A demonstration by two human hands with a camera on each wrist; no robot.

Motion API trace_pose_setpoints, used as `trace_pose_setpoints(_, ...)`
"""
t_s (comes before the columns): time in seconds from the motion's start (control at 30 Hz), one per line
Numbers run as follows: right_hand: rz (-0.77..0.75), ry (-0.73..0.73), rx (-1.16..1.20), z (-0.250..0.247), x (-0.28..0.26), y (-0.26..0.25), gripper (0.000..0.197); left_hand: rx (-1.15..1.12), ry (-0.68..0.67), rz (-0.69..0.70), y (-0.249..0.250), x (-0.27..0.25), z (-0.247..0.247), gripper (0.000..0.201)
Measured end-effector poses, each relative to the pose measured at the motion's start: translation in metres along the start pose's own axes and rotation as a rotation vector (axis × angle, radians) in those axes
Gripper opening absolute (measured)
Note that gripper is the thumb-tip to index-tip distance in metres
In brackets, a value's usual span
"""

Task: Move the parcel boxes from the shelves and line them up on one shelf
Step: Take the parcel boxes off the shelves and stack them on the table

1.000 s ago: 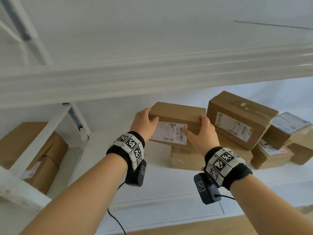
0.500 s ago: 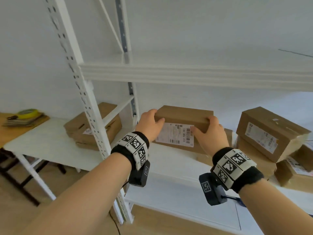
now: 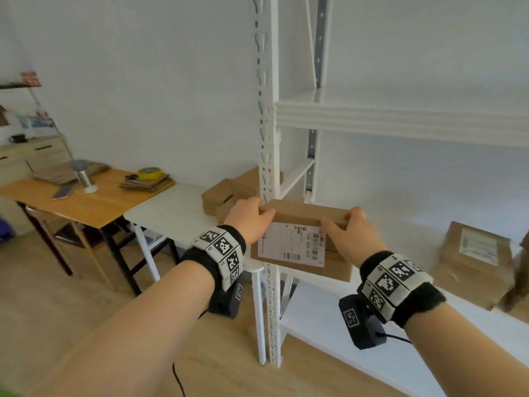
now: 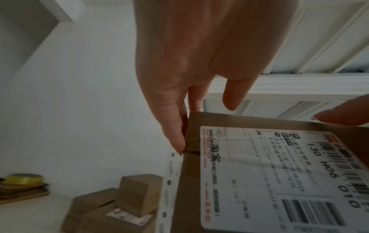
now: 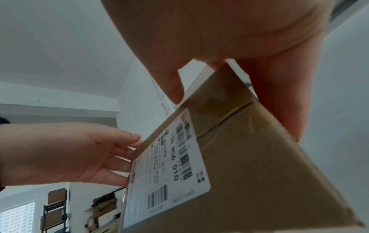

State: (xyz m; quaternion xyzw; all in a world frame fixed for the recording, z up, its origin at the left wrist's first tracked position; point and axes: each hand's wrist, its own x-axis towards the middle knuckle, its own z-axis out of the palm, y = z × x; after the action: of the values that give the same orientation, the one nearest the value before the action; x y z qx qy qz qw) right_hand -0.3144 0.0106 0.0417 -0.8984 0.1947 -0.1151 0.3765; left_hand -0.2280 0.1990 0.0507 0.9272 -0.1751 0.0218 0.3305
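Centrally, both hands carry one cardboard parcel box (image 3: 303,242) in the air in front of the white shelf rack's corner post (image 3: 267,167), its white shipping label (image 3: 292,243) turned toward the person. The left hand (image 3: 249,220) grips the box's left end, fingers curled over the top edge and flat against the side (the left wrist view shows the fingertips (image 4: 175,140) pressed along the box's corner). The right hand (image 3: 347,234) grips the right end, thumb on the labelled face and fingers wrapped over the top; the right wrist view shows thumb and fingers (image 5: 279,100) pinching that end between them. The box is held level with the lower shelf (image 3: 329,319), clear of its surface. Further boxes (image 3: 475,259) stand at the right end of this shelf, blurred. Behind the post, a small pile of boxes (image 3: 226,193) lies on a white table (image 3: 171,213). Beside it, a wooden table (image 3: 86,204) carries a roll of yellow tape (image 3: 148,173) on stacked flat cardboard. The upper shelf (image 3: 400,121) crosses above.
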Motion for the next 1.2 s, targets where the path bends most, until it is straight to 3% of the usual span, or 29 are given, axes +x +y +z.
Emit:
trace_pose_setpoints(0.3,-0.032,-0.04,0.055,0.141,0.0,-0.098,0.045,0.077,0.033,-0.102,-0.133,0.01,-0.093,0.051)
trace_pose_setpoints(0.57,-0.049,-0.051,0.07,0.222,0.039,-0.154,0.056,0.002,0.068,-0.192,-0.216,0.045,-0.125,0.037)
trace_pose_setpoints(0.73,-0.058,-0.051,0.077,0.265,0.097,-0.182,0.044,0.0,0.095,-0.238,-0.263,0.105,-0.135,0.039)
trace_pose_setpoints(0.93,-0.05,-0.099,0.093,0.313,0.194,-0.21,0.032,0.067,0.134,-0.234,-0.313,0.215,-0.148,0.033)
trace_pose_setpoints(1.2,-0.005,-0.141,0.096,0.354,0.298,-0.238,0.034,0.075,0.115,-0.197,-0.347,0.335,-0.156,0.025)
